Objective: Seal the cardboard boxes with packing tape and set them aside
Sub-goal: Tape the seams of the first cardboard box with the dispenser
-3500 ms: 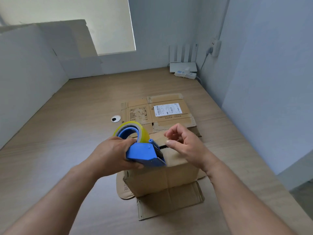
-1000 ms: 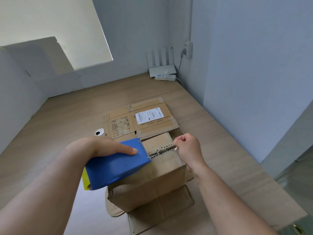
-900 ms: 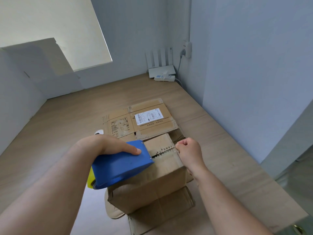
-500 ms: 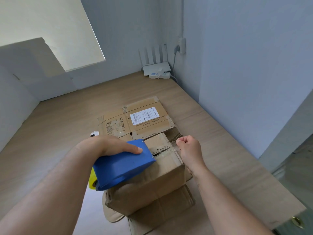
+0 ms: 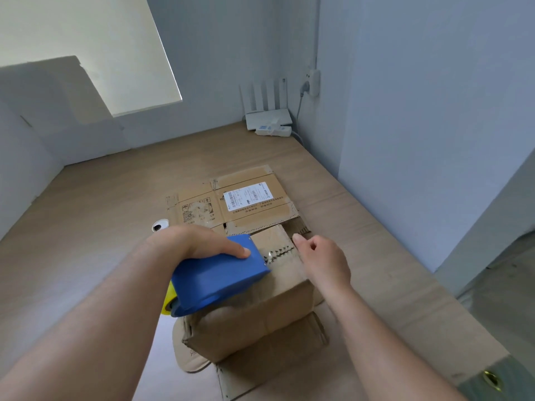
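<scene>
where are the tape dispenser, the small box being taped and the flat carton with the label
tape dispenser [image 5: 220, 277], head view, on its blue cover
small box [image 5: 254, 322], head view, on its near side face
flat carton [image 5: 249, 195], head view, on its white shipping label

We look down on a pale wood-grain desk [image 5: 86, 241] boxed in by blue-grey walls [image 5: 434, 111]. A round cable grommet [image 5: 160, 225] is set into the desktop. In the far corner a white router [image 5: 267, 115] with four upright antennas stands against the back wall, and a white power strip [image 5: 273, 130] lies just in front of it. Above them a white plug adapter [image 5: 314, 82] sits on the right wall, a cable dropping from it. At upper left we see a bright cream panel [image 5: 86, 30], perhaps a window blind, its lower part in shadow. Past the desk's right edge lies darker grey floor [image 5: 506, 285].
</scene>
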A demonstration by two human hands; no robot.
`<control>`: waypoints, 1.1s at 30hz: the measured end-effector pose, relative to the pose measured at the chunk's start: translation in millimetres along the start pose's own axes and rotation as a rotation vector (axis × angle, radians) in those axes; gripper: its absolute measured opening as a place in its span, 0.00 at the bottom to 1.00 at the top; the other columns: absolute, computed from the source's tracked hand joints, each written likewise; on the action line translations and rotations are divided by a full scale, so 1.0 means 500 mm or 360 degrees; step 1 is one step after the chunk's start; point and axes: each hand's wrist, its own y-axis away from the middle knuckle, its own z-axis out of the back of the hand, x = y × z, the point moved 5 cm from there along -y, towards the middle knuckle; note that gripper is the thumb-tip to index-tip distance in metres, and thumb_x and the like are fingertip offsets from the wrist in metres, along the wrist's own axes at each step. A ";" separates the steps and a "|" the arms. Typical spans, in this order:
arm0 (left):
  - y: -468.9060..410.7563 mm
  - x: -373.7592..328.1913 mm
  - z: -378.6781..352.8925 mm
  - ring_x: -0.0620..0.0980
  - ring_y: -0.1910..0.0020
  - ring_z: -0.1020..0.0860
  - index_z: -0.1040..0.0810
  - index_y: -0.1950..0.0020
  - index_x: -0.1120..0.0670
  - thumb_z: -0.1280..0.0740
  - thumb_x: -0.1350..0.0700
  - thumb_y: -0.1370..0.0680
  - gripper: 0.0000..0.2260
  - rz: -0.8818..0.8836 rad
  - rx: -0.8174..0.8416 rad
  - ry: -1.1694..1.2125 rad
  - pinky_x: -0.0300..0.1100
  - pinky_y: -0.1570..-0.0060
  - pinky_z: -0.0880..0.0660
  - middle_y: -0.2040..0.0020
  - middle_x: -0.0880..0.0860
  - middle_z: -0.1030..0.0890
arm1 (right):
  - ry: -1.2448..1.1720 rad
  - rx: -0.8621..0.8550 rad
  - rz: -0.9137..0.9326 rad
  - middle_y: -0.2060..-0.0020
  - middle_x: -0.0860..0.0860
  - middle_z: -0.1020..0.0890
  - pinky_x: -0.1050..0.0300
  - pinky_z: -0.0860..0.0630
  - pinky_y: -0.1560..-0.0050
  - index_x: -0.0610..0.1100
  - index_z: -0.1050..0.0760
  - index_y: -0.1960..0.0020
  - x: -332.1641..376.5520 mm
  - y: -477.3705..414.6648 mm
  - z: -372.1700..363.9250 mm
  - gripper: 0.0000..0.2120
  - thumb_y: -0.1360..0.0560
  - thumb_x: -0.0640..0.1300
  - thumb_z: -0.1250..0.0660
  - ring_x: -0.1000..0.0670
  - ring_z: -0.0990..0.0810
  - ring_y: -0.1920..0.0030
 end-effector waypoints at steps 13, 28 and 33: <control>0.013 0.118 0.040 0.56 0.56 0.16 0.19 0.47 0.54 0.21 0.35 0.44 0.33 -0.0091 0.0148 0.0317 0.48 0.48 0.21 0.55 0.55 0.14 | -0.0358 0.0103 -0.0070 0.68 0.49 0.25 0.57 0.36 0.67 0.40 0.26 0.60 0.021 0.011 -0.031 0.13 0.23 0.48 0.34 0.50 0.29 0.65; -0.019 0.399 0.016 0.53 0.61 0.15 0.17 0.52 0.57 0.23 0.33 0.42 0.31 0.0004 0.0262 0.0399 0.41 0.62 0.23 0.59 0.54 0.14 | -0.0197 -0.0025 0.0023 0.67 0.46 0.23 0.54 0.36 0.63 0.40 0.26 0.65 0.020 0.003 -0.036 0.16 0.24 0.50 0.33 0.47 0.28 0.63; -0.036 0.386 0.014 0.53 0.59 0.16 0.17 0.51 0.54 0.25 0.35 0.39 0.27 0.0061 0.0155 0.0379 0.42 0.56 0.22 0.59 0.53 0.14 | -0.0209 -0.0037 0.0017 0.70 0.49 0.26 0.54 0.37 0.66 0.44 0.29 0.67 0.022 0.011 -0.038 0.16 0.24 0.49 0.33 0.50 0.30 0.66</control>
